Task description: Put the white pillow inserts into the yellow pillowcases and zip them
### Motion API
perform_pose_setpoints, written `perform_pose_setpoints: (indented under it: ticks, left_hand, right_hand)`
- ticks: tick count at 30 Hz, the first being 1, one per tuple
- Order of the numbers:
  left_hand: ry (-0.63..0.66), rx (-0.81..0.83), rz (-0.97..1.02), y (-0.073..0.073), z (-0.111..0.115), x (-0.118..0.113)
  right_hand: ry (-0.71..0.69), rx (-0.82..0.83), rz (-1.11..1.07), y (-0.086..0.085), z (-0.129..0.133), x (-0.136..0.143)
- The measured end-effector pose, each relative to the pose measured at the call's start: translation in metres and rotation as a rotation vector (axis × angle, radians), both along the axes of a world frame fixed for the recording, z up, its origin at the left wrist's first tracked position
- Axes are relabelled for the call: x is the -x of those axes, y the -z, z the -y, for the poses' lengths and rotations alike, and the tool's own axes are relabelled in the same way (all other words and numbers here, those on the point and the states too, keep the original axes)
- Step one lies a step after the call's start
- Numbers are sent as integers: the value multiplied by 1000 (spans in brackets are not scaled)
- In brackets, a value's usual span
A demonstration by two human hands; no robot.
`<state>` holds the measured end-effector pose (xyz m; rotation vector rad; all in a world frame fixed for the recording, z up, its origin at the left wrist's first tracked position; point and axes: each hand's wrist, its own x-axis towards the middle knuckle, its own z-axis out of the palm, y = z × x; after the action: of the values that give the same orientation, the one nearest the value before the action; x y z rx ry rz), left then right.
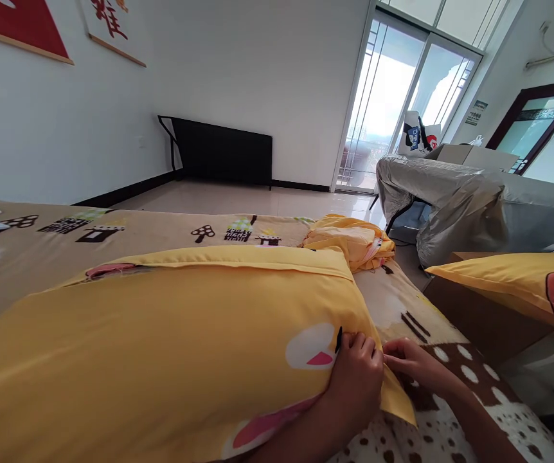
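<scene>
A large yellow pillow [175, 334] with white and pink printed patches lies across the bed, its flapped opening along the far side. Near its right end my left hand [358, 366] is closed on the yellow cloth, knuckles up. Just right of it, my right hand [414, 365] pinches the pillow's right edge, fingers bent around the fabric. A yellow corner hangs below the two hands. Beyond the pillow's far right corner lies a crumpled yellow cloth [349, 238].
The bed has a patterned beige and brown blanket [161, 228]. At the right, another yellow pillow [508, 280] rests on a brown box [484, 321]. Farther back stand a plastic-covered table [450, 186] and a black panel [223, 151] against the wall.
</scene>
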<state>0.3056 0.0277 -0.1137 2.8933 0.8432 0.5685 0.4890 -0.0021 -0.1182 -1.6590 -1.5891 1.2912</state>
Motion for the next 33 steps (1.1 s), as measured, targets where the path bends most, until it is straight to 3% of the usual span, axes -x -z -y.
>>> perform_pose_setpoints:
  ticks: [7,13,17,20,24,33]
  left_hand:
    - [26,13,132,-1,2,4]
    - [66,-32,116,4,2,4]
    - [77,-54,100,5,3,4]
    - [56,-52,109,6,4,2]
    - [16,-138,66,9,3,-2]
    - [-26,-105,68,7,-5,-4]
  right_hand:
    - [4,-74,50,7,-1,19]
    - [114,-118,82,16,-4,31]
    - [101,-109,182,6,-5,24]
    - [102,23,199,-6,0,15]
    - [54,120,124,-12,7,7]
    - [-47,-18,-192,-1,0,5]
